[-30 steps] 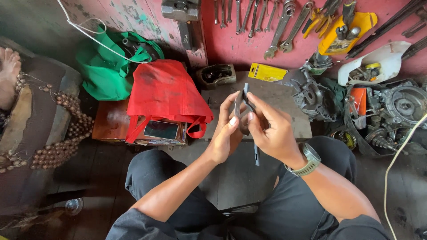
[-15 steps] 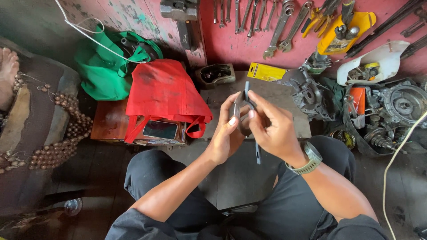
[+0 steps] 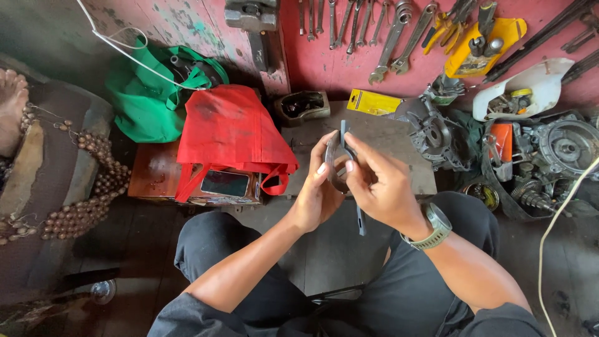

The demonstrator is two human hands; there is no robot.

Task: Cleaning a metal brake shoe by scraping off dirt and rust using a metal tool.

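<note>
1. A green bag [image 3: 146,100] and a red bag [image 3: 234,134] lay left, contents hidden; a phone [image 3: 224,183] rested beneath the red one.
2. Compared with a second earlier, little had shifted: the left hand [image 3: 318,187] and right hand [image 3: 380,184] pinched a metal ring [image 3: 337,163] and a thin tool [image 3: 359,218] above the tabletop [image 3: 399,134].
3. Rightward, a white tray [image 3: 530,87] held small parts.
</note>
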